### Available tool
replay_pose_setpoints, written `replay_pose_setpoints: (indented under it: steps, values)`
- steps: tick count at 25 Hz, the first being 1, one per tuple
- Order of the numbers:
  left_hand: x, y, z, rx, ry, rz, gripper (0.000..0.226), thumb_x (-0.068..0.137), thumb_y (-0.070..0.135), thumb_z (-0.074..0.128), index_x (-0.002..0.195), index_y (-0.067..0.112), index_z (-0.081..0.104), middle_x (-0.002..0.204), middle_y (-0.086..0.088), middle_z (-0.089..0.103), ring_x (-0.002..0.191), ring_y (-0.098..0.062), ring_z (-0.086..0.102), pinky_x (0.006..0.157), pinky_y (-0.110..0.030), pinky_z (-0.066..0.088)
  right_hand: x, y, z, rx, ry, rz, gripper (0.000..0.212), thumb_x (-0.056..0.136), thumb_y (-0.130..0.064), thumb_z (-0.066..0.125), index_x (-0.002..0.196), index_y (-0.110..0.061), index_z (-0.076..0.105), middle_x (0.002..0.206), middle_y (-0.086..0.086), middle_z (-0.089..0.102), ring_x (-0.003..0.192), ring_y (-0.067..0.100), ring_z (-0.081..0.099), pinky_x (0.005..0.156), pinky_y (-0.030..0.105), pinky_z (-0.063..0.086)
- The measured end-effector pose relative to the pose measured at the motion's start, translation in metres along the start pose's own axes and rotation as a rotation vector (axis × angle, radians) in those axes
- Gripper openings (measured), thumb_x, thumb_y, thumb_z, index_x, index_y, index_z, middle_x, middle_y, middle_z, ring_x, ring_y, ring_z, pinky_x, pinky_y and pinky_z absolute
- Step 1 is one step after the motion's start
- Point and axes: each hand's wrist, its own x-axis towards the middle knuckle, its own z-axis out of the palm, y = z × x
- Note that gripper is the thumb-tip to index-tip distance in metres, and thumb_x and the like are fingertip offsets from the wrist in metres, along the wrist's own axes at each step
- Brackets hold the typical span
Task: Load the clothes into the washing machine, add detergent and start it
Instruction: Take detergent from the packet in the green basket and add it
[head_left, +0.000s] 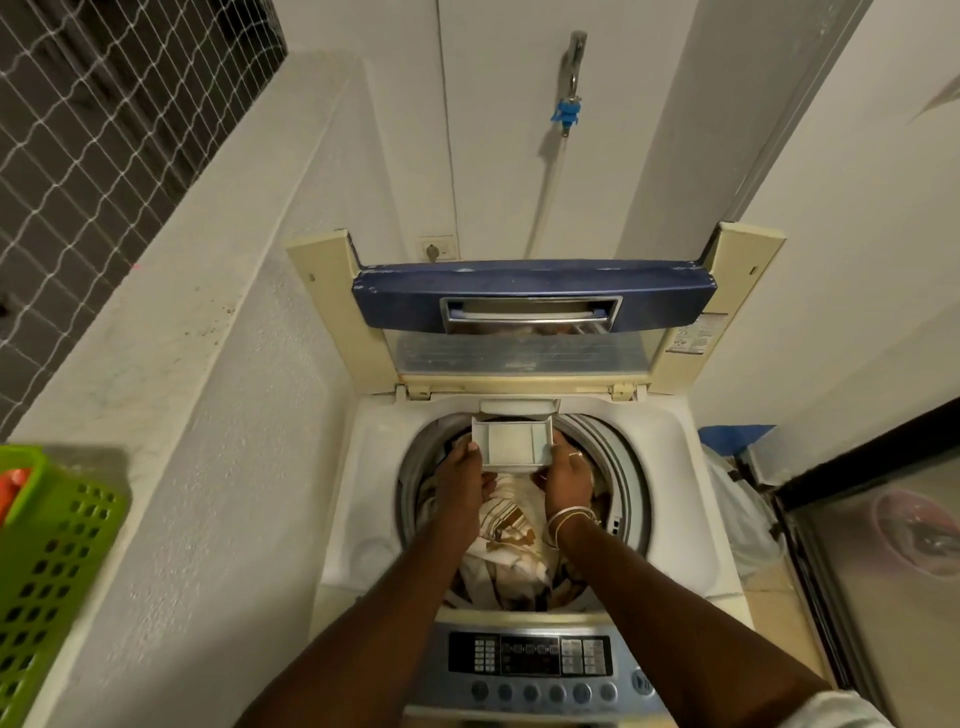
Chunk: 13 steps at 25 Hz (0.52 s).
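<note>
White walls all round, netted window (104, 130) far left, tap (571, 78) with blue fitting high on far wall. Top-loading washing machine (363, 493) in middle, lid (535, 301) raised upright at far side, blue-edged. Drum full of clothes (511, 540), striped brown and cream, heaped below both arms. Small white detergent tray (514, 441) held over far part of drum, just near its slot (519, 405) in far rim, level, open side up. Left hand (462, 467) clasping tray's left end, thumb on top edge. Right hand (569, 470) gripping tray's right end, ring on one finger, bangles (569, 522) at wrist. Contents of tray: cannot tell. Control panel (535, 660) along near edge of machine, dark display, row of round buttons beneath, untouched. Green perforated basket (57, 561) on ledge at near left, something orange inside. Dark-framed shiny door or appliance (883, 571) at right.
</note>
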Motion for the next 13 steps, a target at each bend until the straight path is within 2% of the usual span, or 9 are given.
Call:
replay_pose_setpoints:
  steps: [3,5,7,8,11,13]
  values:
    - [-0.018,0.011,-0.011,-0.003,-0.018,0.074,0.028,0.100,0.028,0.048,0.122,0.020,0.063,0.105,-0.008,0.074,0.094,-0.027,0.073,0.085,-0.048,0.060,-0.018,-0.006,0.002,-0.040,-0.017,-0.048,0.032,0.090,-0.041,0.050,0.103,-0.020,0.071,0.097,0.010,0.072,0.092,0.026,0.067,0.084,0.047,0.056]
    - [-0.028,0.016,-0.016,0.030,0.007,0.151,0.025,0.100,0.024,0.046,0.116,0.021,0.066,0.101,-0.006,0.075,0.089,-0.023,0.074,0.078,-0.042,0.061,-0.029,-0.014,0.001,-0.112,-0.046,-0.125,0.023,0.089,-0.039,0.050,0.099,-0.026,0.066,0.094,0.006,0.068,0.091,0.027,0.063,0.086,0.046,0.052]
    - [-0.048,0.026,-0.019,0.130,0.049,0.253,0.023,0.099,0.029,0.045,0.109,0.029,0.066,0.101,-0.001,0.074,0.090,-0.019,0.073,0.078,-0.040,0.061,-0.039,-0.025,0.001,-0.120,-0.088,-0.213,0.014,0.091,-0.033,0.052,0.094,-0.024,0.063,0.091,0.007,0.065,0.089,0.029,0.060,0.082,0.045,0.050]
    - [-0.059,0.031,-0.020,0.180,0.088,0.301,0.023,0.099,0.032,0.044,0.108,0.032,0.065,0.102,0.002,0.073,0.091,-0.016,0.071,0.079,-0.038,0.061,-0.046,-0.032,0.000,-0.114,-0.122,-0.248,0.012,0.094,-0.028,0.052,0.095,-0.021,0.062,0.091,0.006,0.064,0.089,0.027,0.059,0.078,0.040,0.048]
    - [-0.094,0.042,-0.021,0.206,0.205,0.378,0.024,0.104,0.029,0.040,0.115,0.027,0.061,0.109,0.009,0.064,0.096,-0.011,0.061,0.077,-0.023,0.053,-0.058,-0.046,-0.001,-0.144,-0.224,-0.329,0.019,0.098,-0.024,0.049,0.108,-0.014,0.062,0.098,0.003,0.064,0.093,0.020,0.060,0.076,0.032,0.045]
    - [-0.113,0.042,-0.026,0.181,0.282,0.431,0.026,0.104,0.028,0.041,0.116,0.022,0.063,0.112,0.005,0.064,0.100,-0.014,0.059,0.086,-0.028,0.053,-0.067,-0.051,-0.001,-0.183,-0.269,-0.371,0.032,0.097,-0.036,0.049,0.119,-0.016,0.061,0.110,0.003,0.066,0.102,0.019,0.061,0.086,0.036,0.051]
